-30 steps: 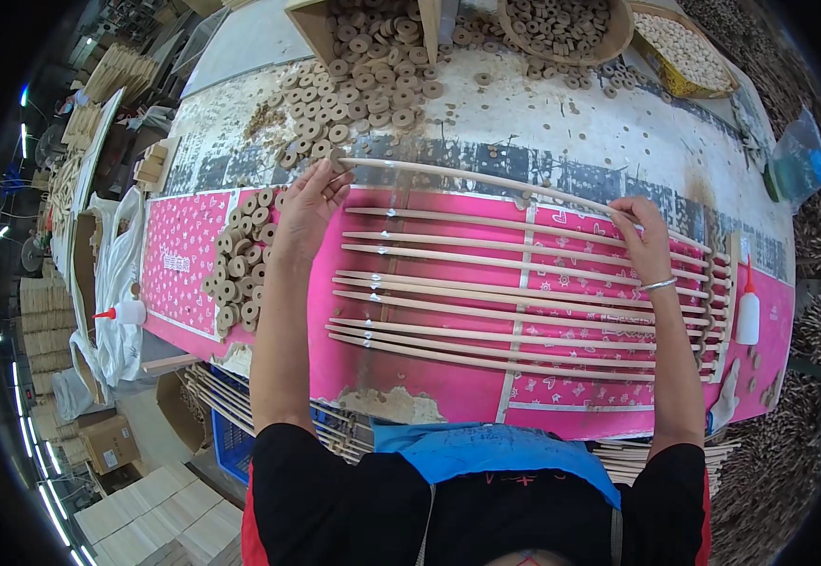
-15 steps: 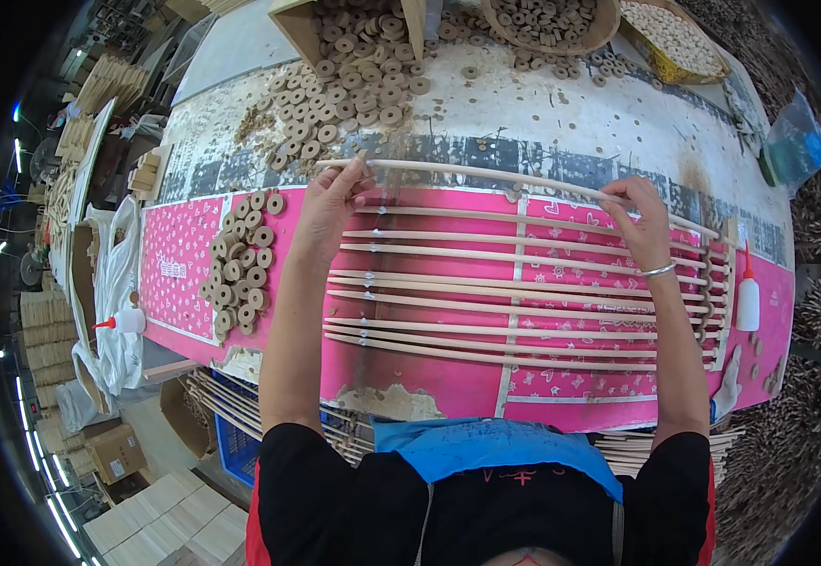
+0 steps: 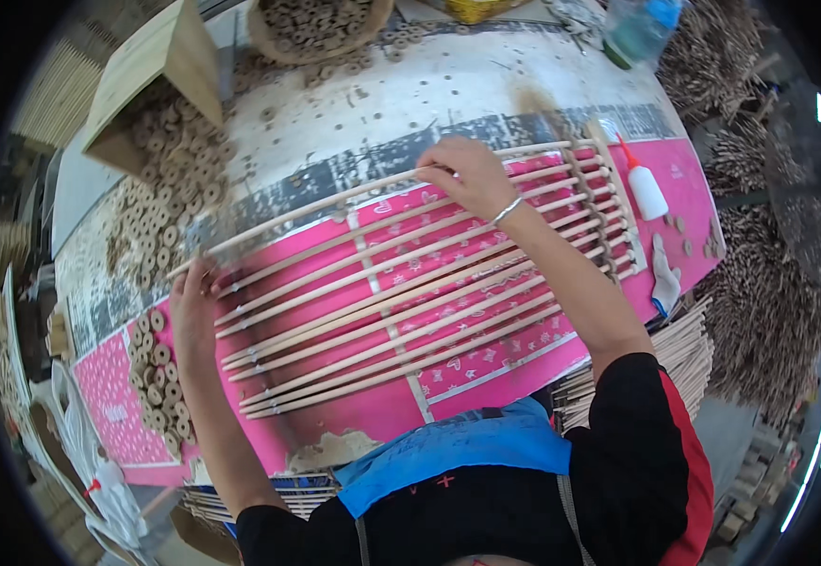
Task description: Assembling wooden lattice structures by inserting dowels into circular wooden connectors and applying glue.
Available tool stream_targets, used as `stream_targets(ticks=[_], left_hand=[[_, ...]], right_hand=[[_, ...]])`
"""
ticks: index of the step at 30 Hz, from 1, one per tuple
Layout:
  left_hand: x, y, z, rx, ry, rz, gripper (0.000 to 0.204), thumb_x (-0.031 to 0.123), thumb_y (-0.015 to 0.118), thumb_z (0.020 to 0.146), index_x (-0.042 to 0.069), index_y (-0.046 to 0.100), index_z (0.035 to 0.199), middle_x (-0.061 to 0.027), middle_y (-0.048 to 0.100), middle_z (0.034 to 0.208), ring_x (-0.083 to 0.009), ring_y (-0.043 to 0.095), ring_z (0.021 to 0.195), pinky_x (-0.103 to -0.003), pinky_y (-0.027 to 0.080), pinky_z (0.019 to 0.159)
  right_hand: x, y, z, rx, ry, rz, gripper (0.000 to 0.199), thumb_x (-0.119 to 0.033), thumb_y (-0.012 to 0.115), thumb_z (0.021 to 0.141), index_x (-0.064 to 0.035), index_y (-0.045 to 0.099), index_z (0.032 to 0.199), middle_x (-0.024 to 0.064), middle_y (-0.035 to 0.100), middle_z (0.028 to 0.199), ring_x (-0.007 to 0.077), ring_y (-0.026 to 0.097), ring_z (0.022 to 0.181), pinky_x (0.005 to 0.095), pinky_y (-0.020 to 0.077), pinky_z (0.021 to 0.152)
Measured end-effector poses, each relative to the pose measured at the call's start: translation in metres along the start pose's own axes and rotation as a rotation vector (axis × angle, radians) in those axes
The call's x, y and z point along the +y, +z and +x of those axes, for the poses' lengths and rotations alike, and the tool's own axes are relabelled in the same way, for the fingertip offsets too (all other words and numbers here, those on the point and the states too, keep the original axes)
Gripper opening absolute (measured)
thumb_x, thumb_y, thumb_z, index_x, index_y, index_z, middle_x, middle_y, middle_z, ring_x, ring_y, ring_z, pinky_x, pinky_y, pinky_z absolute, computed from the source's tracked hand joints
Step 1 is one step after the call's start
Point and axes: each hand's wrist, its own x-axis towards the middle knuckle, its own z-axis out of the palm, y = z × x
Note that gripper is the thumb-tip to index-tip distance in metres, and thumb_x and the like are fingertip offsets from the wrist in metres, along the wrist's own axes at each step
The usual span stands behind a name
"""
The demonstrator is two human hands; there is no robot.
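Note:
A long pale wooden rod (image 3: 321, 208) lies along the far side of a row of similar rods (image 3: 363, 300) on a pink patterned cover. My left hand (image 3: 193, 292), slightly blurred, pinches this rod near its left end. Farther right, my right hand (image 3: 470, 177) is closed on the same rod, thumb and fingers together, with a bangle at the wrist. Brownish rings (image 3: 588, 203) sit around the rods near their right ends. Beyond these, the rods meet a narrow wooden strip (image 3: 616, 193).
Wooden rings with holes (image 3: 160, 377) are piled left of the rods; more spill from a tipped wooden box (image 3: 160, 80). A round basket of rings (image 3: 321, 28) stands at the back. Right of the strip are a white red-tipped bottle (image 3: 646, 191) and a glove (image 3: 663, 275).
The view has swung, so the table now appears tilted and shifted left. Both hands still hold the far rod, whose right end now reaches the strip.

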Motion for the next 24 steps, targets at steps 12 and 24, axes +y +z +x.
stream_targets(ticks=[12,24], left_hand=[[0.026,0.009,-0.021,-0.081,-0.032,0.128,0.035,0.029,0.065,0.107,0.000,0.069,0.127,-0.0029,0.074,0.103,-0.0106,0.068,0.085,-0.025,0.050,0.071],[0.051,0.017,-0.020,-0.073,0.701,1.317,0.054,0.026,0.083,0.084,0.020,0.069,0.136,-0.0034,0.063,0.139,-0.0273,0.056,0.130,-0.047,0.039,0.108]], right_hand=[[0.019,0.006,-0.003,0.011,0.067,0.085,0.021,-0.030,0.071,0.095,-0.0098,0.076,0.091,0.0098,0.070,0.084,0.0319,0.066,0.083,0.0438,0.0514,0.076],[0.006,-0.001,-0.004,-0.137,0.243,0.175,0.017,-0.016,0.075,0.094,-0.0014,0.074,0.103,0.0073,0.067,0.085,0.0184,0.062,0.079,0.0318,0.0500,0.072]])
